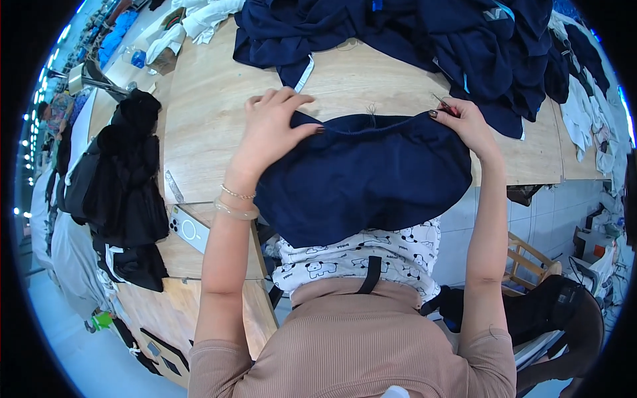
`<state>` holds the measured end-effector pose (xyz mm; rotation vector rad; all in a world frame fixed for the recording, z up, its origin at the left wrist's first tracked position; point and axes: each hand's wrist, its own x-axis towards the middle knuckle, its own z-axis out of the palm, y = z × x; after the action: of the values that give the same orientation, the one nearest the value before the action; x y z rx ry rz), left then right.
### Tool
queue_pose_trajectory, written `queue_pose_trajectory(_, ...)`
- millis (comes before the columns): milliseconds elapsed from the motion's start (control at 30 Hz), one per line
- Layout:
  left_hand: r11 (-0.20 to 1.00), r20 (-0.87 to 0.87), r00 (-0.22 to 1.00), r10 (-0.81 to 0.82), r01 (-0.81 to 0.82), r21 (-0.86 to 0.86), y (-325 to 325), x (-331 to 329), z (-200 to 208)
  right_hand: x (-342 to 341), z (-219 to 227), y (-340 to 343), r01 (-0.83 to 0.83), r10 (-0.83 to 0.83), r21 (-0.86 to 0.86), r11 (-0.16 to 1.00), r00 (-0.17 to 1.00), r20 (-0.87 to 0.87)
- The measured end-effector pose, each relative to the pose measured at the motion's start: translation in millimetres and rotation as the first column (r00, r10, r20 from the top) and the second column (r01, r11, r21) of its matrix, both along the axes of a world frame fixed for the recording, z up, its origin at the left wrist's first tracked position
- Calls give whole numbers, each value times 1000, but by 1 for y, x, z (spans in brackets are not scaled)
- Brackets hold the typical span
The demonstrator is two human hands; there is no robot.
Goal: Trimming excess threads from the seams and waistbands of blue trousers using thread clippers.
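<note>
A navy blue garment (365, 179) is spread between my hands, draped over the table's near edge toward my lap. Its upper edge has a gathered, seam-like line, with loose threads (371, 116) sticking up near the middle. My left hand (279, 126) is at the upper left corner, thumb lying on the cloth and fingers spread apart from it. At the upper right corner, my right hand (464, 123) is closed, its thumb pressing the cloth edge. Small thread snips (451, 109) with red on the handle and a pointed metal blade are also in that hand.
Navy garments (398, 33) are heaped along the far side of the wooden table (212, 99). Black garments (126, 179) hang over at the left, beside a white phone-like case (188, 229). A wooden stool (527, 262) and a black chair (564, 312) stand at the right.
</note>
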<state>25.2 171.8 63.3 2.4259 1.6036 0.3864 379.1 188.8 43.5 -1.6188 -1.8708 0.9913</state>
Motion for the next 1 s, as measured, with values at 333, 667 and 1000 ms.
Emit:
queue_pose_trajectory(333,945,834,506,219,103,-311,24,12,-33,1,-6,1,2,-10,-79,997,995,-98)
queue_pose_trajectory(667,852,887,220,406,-442,-280,52,-108,-24,-2,-9,7,-46,28,-108,993,987,-157)
queue_pose_trajectory(1000,990,685,718,125,-140,-35,61,-50,-8,-5,9,3,-85,78,-63,994,992,-96)
